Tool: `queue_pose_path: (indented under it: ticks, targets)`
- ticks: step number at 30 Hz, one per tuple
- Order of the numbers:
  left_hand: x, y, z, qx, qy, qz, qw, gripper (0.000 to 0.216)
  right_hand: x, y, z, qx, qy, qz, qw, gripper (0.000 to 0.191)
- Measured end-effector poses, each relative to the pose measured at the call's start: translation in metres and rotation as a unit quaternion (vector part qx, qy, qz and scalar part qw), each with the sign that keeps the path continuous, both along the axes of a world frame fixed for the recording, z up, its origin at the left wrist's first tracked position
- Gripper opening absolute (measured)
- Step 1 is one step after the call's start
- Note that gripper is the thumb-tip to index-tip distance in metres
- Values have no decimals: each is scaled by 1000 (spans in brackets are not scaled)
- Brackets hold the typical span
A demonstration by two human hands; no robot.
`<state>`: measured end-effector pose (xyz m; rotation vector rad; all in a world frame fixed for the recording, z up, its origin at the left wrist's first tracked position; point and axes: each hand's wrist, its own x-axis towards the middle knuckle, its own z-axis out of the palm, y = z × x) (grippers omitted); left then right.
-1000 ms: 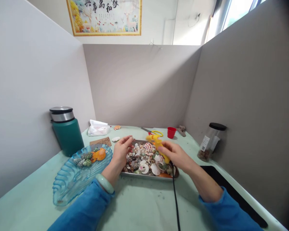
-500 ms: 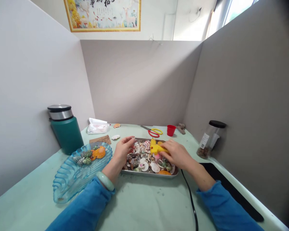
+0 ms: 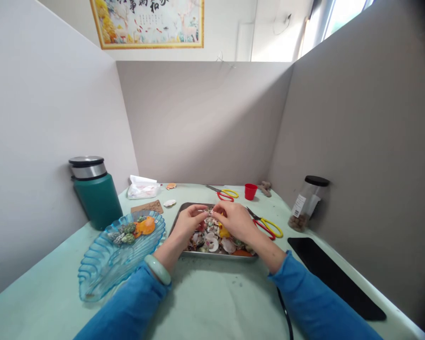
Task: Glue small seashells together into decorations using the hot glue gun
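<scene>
My left hand [image 3: 187, 222] and my right hand [image 3: 234, 220] meet over the back of a metal tray [image 3: 212, 255] heaped with mixed seashells [image 3: 211, 241]. Both hands pinch a small pale shell [image 3: 207, 211] between their fingertips. A yellow glue gun [image 3: 224, 232] lies among the shells in the tray, partly hidden under my right hand. Its black cord [image 3: 285, 317] runs toward me beneath my right sleeve. I wear blue sleeves and a pale green bangle [image 3: 157, 269] on my left wrist.
A blue glass shell-shaped dish [image 3: 106, 267] with a few shells sits on the left, a green flask [image 3: 96, 198] behind it. Two yellow-handled scissors [image 3: 227, 194] [image 3: 266, 225], a red cup [image 3: 250, 191], a jar [image 3: 307, 203], a black pad [image 3: 335, 277], a tissue bag [image 3: 142, 189]. Partition walls enclose the table.
My right hand has let go of the glue gun, which now lies in the tray, and has moved left to join my left hand on a small shell. A second pair of scissors is uncovered.
</scene>
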<state>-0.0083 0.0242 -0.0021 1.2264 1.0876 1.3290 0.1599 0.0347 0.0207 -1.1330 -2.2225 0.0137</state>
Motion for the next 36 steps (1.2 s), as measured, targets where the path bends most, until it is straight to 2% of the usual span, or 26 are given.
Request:
queue_pose_path:
  ticks: [6,10,18,29,36]
  targets:
    - [4,-2,1,1,29,-38,999,36,0,-5,-19,20,-4,-4,1000,17]
    - [6,-1,0,7,41,-43,998,29,2,-9,-24,38,2,1,999,15]
    - [5,3,-5,12,57,-52,997,24,0,-9,-27,62,9,19,998,15]
    - [7,-5,2,13,37,-62,997,31,0,-9,-27,94,35,0,995,12]
    - [6,-4,1,-1,29,-63,998,34,0,-9,-28,105,29,10,994,13]
